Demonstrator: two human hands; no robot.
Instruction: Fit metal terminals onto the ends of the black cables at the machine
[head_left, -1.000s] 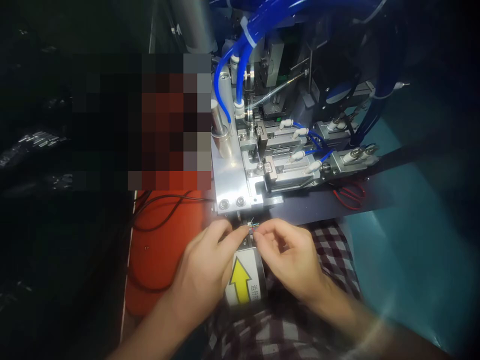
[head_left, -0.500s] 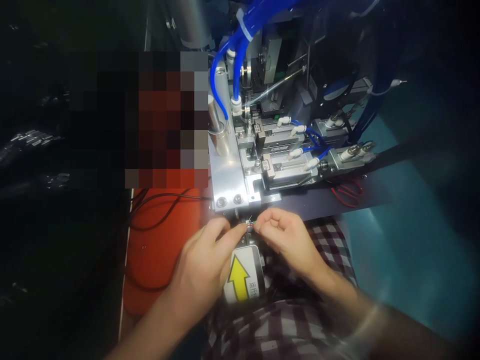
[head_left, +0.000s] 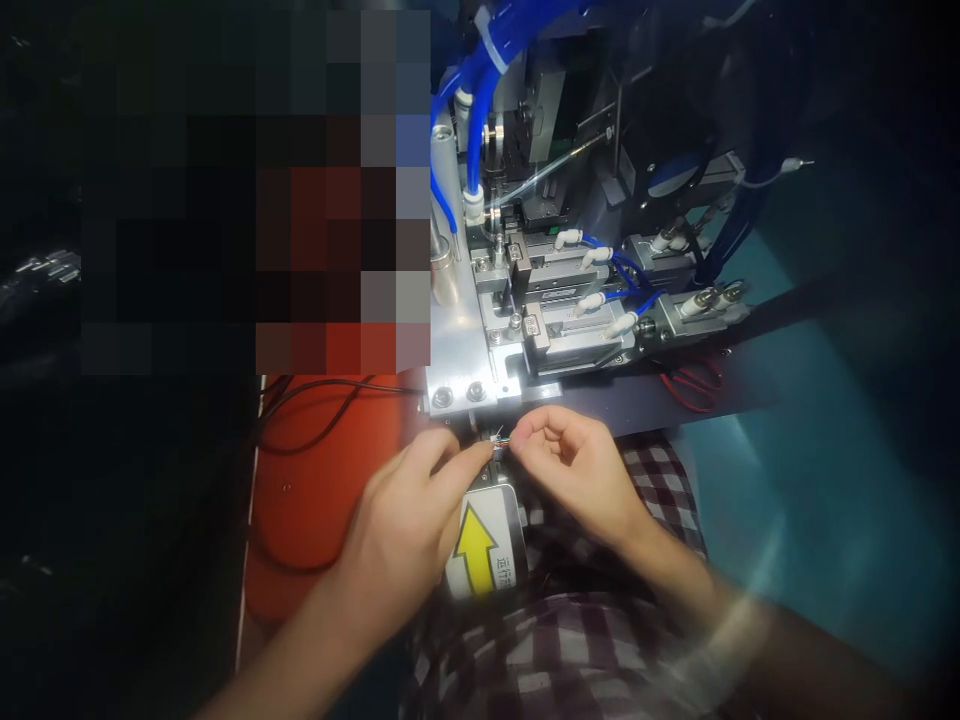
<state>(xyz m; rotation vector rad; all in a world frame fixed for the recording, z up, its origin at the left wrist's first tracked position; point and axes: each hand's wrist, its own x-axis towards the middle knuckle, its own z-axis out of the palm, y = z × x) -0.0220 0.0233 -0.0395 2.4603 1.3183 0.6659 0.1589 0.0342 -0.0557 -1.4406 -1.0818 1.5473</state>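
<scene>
Thin coloured wires [head_left: 505, 443] run between the fingertips of my two hands, just in front of the metal machine. My right hand [head_left: 574, 470] is closed in a pinch on these wires, its other fingers curled. From the other side, my left hand [head_left: 409, 515] reaches in, thumb and forefinger closed at the wires' left end. A small light-coloured piece shows at that thumb tip; what the left fingers grip is too small and partly hidden. Below the fingertips sits a white cover with a yellow arrow [head_left: 476, 550].
A metal plate with two bolts [head_left: 459, 395] stands just beyond my fingers. Pneumatic cylinders [head_left: 581, 335] with blue hoses [head_left: 480, 130] fill the back right. Black cables [head_left: 330, 400] lie over an orange-red surface [head_left: 300, 520] at left. Checkered cloth [head_left: 540, 640] covers my lap.
My right hand has shifted up very slightly, and less of the wires shows between the hands. My left hand stays almost in place.
</scene>
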